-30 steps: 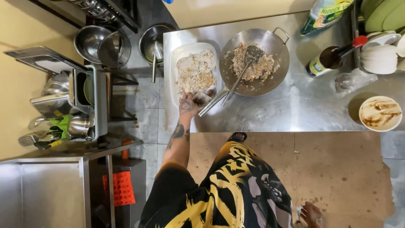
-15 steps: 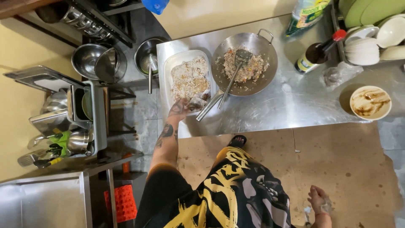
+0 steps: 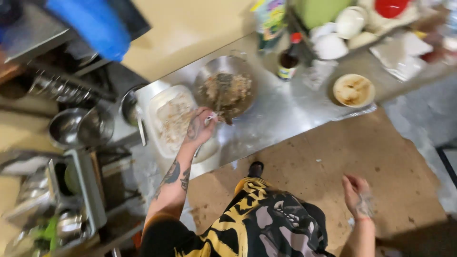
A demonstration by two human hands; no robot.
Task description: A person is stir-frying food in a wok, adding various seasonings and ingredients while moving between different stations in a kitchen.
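Worktop [image 3: 295, 112]: steel, carrying a wok [image 3: 226, 90] and a white tray [image 3: 171, 121] side by side.

Wok: holds a mound of fried rice, apparently the larger share. Tray: a layer of rice spread on it; judged partly filled, transfer under way and not finished.

Left hand [image 3: 200, 127]: closed on the handle of a spatula [image 3: 220, 102] whose blade rests in the wok.

Right hand [image 3: 358, 197]: hangs off the worktop at the person's side, fingers loosely apart, holding nothing.

Nearby: sauce bottle [image 3: 289, 59]; bowl [image 3: 353, 89] with brown residue.

Unclear: motion blur hides the spatula blade and the rice's detail; the tray's near corner lies behind the left hand.
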